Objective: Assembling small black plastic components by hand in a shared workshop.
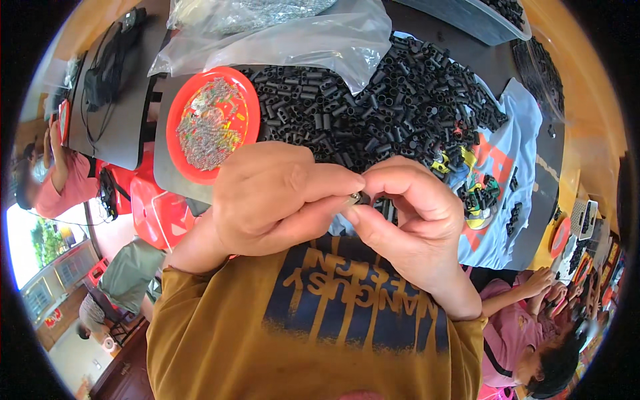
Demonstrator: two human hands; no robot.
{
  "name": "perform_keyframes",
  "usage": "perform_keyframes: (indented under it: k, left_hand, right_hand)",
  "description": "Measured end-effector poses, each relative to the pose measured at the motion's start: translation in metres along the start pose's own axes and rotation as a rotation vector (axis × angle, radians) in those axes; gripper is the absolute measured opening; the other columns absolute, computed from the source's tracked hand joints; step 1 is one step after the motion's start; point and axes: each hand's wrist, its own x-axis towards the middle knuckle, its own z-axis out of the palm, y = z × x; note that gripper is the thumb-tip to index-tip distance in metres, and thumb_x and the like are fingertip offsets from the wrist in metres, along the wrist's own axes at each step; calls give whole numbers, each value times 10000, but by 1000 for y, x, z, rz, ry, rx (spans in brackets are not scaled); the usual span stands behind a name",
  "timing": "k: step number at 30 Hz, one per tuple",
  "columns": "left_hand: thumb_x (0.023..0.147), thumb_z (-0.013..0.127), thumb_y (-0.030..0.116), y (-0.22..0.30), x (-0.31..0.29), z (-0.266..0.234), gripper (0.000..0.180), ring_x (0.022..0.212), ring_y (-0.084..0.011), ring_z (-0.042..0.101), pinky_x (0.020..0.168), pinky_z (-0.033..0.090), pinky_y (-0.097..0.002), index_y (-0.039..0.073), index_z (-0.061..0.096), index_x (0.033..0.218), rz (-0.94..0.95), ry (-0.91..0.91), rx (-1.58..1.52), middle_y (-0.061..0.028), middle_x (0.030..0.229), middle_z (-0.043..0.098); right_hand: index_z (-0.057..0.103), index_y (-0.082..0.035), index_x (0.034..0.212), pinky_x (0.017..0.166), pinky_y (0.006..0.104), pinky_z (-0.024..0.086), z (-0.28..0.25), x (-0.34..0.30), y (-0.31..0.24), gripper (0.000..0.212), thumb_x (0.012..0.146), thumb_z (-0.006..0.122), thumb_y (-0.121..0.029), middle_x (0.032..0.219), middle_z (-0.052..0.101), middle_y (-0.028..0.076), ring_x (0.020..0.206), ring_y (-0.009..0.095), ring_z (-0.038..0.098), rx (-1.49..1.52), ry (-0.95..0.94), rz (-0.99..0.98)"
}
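Both hands meet in front of my chest over the near edge of the table. My left hand (pixel 273 200) pinches at a small dark part (pixel 361 198), with a bit of shiny metal showing at the fingertips. From the other side my right hand (pixel 417 210) grips the same part between thumb and index finger. Most of the part is hidden by the fingers. Just beyond lies a large heap of short black plastic tubular pieces (pixel 327 110). At the left, a round red tray (pixel 175 143) holds many small silvery metal pieces (pixel 207 140).
A clear plastic bag (pixel 293 50) lies across the heap's far side. A grey bin (pixel 483 20) with black parts stands at the far right. Pale printed cloth (pixel 523 127) lies under the heap's right side. A red stool (pixel 157 207) is at the left. Co-workers (pixel 527 327) sit to the right.
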Motion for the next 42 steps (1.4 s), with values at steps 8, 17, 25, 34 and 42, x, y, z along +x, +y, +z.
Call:
perform_keyframes:
  k: [8,17,25,34,42]
  left_hand:
    - [942,403,360,3,-3,17,435,625,-129,499,580,402,-254,-3,542,1134,-680,164,-1381,-36,765,556]
    - [927,330,513,14,16,35,665,1049,-288,532,894,439,-383,-55,379,1271,-906,286,-1770,-189,1182,511]
    - [955,379,311,-1,17,53,490,1147,-253,471,989,366,-370,-63,396,1270,-881,242,-1599,-176,1224,504]
    - [926,313,80,3,34,79,445,1266,-263,363,1049,326,-355,-48,261,1349,-1013,126,-1247,-189,1385,324]
    - [920,311,111,11,35,80,453,1253,-261,359,1055,301,-379,-57,265,1338,-959,1,-1280,-172,1334,351]
  right_hand:
    - [612,-2,906,584,229,444,-9,-9,4,246,686,702,62,794,603,73,656,122,555,-22,43,-33]
    - [617,-3,900,574,252,432,-22,-21,1,233,686,690,52,815,622,78,662,155,560,-194,185,-150]
    - [607,-100,792,668,377,406,-28,-15,16,204,619,715,-109,858,534,44,816,250,539,-577,396,-380]
    - [531,-60,665,703,402,380,-33,-27,31,218,545,712,-84,863,488,79,833,283,495,-704,695,-486]
    - [532,-53,662,722,407,383,-30,-20,41,187,544,676,-70,900,492,91,856,286,490,-646,641,-490]
